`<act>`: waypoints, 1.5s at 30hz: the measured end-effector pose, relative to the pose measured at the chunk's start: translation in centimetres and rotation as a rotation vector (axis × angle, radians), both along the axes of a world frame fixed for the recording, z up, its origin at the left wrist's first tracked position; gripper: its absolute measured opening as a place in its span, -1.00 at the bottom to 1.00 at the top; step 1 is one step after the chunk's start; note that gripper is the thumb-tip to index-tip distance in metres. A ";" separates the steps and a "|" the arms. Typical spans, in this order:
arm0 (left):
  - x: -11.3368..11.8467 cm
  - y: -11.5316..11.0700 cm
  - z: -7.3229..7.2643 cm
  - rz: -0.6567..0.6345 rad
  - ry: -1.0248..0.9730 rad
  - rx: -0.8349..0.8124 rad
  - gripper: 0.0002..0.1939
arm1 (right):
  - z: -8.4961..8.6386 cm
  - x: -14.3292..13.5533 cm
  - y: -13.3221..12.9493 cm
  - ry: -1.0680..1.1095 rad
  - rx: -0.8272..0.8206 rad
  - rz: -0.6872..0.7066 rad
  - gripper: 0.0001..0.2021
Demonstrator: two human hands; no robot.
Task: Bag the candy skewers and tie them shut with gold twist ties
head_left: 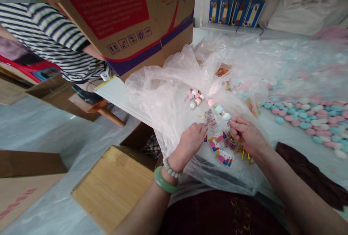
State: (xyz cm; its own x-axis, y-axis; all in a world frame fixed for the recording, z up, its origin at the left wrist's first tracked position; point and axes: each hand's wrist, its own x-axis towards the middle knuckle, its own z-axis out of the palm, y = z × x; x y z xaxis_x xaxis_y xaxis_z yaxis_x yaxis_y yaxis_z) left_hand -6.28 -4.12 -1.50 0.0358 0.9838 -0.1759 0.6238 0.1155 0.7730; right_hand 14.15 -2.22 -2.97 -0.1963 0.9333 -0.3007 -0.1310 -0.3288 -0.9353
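R hand (246, 133), centre-right of frame, has thumb & fingertips pinched at the near end of the candy row (219, 109), a line of pink, white & blue pcs slanting up-left. L hand (191, 139), centre, has fingers curled w/ tips close together beside a clear wrapper (210, 117); can't tell if it grips it. A candy cluster (195, 97) lies just above, on the clear plastic sheeting (168, 93). Printed packets (221, 146) & gold ties (244, 153) lie between/below the hands.

Containers: lg. cola carton (130, 21), top centre-left, contents hidden; open box (138, 137), lower centre, w/ patterned pcs (152, 146) inside. White shelf (236, 30), upper right, holds blue folders (233, 11) & a white sack (301, 10). Loose candies (312, 117) spread at right.
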 end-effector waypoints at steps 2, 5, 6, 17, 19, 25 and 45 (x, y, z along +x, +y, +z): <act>-0.1 0.0 0.5 0.018 0.202 0.014 -0.71 | 0.2 -0.1 -0.6 0.203 -0.089 0.013 -0.80; -0.4 0.1 0.9 0.063 0.108 -0.004 -0.71 | 0.5 -0.2 -1.2 0.344 -0.190 0.069 -0.76; -0.5 0.2 1.0 0.076 -0.050 -0.032 -0.73 | 0.6 -0.3 -1.3 0.352 -0.207 0.085 -0.75; 4.9 -0.1 -0.2 0.358 -1.363 -0.282 -0.80 | 1.3 -5.0 -3.8 0.194 -0.030 -0.185 -0.76; 6.3 -0.4 -0.5 0.376 -1.403 -0.300 -0.81 | 0.9 -5.7 -4.1 0.165 -0.019 -0.228 -0.76; 7.2 -0.7 -1.4 0.400 -1.455 -0.349 -0.78 | 0.4 -3.9 -3.5 0.066 -0.096 -0.321 -0.78; 5.0 1.1 -1.8 0.430 -1.067 -0.378 -0.65 | 0.2 -1.1 -2.3 -0.174 -0.052 -0.032 -0.76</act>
